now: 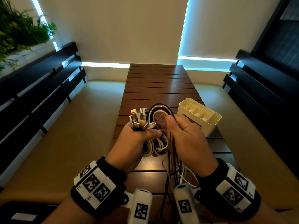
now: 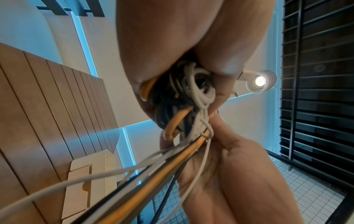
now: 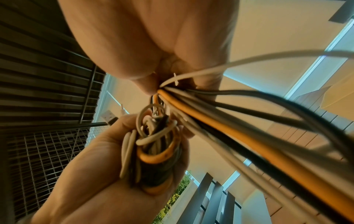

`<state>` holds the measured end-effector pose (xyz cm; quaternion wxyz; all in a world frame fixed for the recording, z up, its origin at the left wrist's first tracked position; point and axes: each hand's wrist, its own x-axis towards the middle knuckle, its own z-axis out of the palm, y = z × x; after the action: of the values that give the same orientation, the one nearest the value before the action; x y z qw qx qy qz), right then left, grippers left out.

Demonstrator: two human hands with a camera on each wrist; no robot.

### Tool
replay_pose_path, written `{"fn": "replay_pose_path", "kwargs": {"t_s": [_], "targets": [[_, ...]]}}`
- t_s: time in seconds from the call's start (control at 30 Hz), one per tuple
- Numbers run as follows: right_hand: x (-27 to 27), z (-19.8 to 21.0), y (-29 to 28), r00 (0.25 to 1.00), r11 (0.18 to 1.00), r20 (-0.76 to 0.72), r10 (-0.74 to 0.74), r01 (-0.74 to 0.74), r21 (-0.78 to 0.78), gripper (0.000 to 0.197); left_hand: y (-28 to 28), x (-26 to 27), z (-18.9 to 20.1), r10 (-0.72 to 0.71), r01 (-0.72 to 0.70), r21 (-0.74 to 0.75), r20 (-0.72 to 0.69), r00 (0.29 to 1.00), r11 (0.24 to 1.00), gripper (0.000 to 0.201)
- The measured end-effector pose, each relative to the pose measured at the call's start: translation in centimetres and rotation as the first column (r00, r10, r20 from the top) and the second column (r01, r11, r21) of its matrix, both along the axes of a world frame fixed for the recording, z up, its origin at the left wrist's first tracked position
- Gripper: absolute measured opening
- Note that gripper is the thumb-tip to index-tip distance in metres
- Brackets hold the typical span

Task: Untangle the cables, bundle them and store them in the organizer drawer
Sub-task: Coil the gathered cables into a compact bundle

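Both hands around cables [image 1: 155, 139]

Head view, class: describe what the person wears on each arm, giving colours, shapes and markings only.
Both the left hand and right hand are bare. Each wrist carries a black band holding a white blocky mount printed with square black-and-white code markers, plus a white rounded camera housing, also marked.
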<state>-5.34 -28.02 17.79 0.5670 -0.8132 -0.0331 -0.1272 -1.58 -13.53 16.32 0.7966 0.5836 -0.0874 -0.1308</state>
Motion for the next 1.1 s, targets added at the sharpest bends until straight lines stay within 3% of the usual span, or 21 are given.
{"fn": "replay_pose_path", "kwargs": {"t_s": [0.23,0.47,0.57,0.73,1.0,1.1], "targets": [[0.0,-0.6,0.3,0.996,0.997,0.074,0.056,-0.059,0.040,0.032,-0.2,-0.3,0.0,-0.022,0.019,0.066,0.048,0.999,0.998,0.021],[-0.3,-0.2,0.2,0.994,0.989,0.090,0.063,-0.074,0.131,0.030,-0.2,-0.2,0.4,0.019,-0.029,0.091,0.114,0.993,0.995,0.024],[-0.2,-0.5,0.1,0.996,0.988,0.081,-0.025,0.013,0.152,0.027,-0.4,0.0,0.6,0.098,-0.121,0.117,0.186,0.978,0.986,0.020],[0.0,-1.4,-0.6,0.989,0.986,0.076,-0.128,0.119,0.116,0.044,-0.3,0.1,1.4,0.158,-0.174,0.076,0.186,0.970,0.982,0.017],[-0.3,-1.0,-0.7,0.998,0.927,-0.002,0.064,-0.059,0.370,0.044,0.1,-0.2,1.8,0.069,-0.074,0.036,0.119,0.991,0.997,0.022],[-0.4,-0.8,-0.7,0.994,0.932,0.002,0.109,-0.102,0.347,0.036,0.2,-0.5,1.9,-0.016,0.017,-0.016,0.062,0.998,1.000,0.025]]}}
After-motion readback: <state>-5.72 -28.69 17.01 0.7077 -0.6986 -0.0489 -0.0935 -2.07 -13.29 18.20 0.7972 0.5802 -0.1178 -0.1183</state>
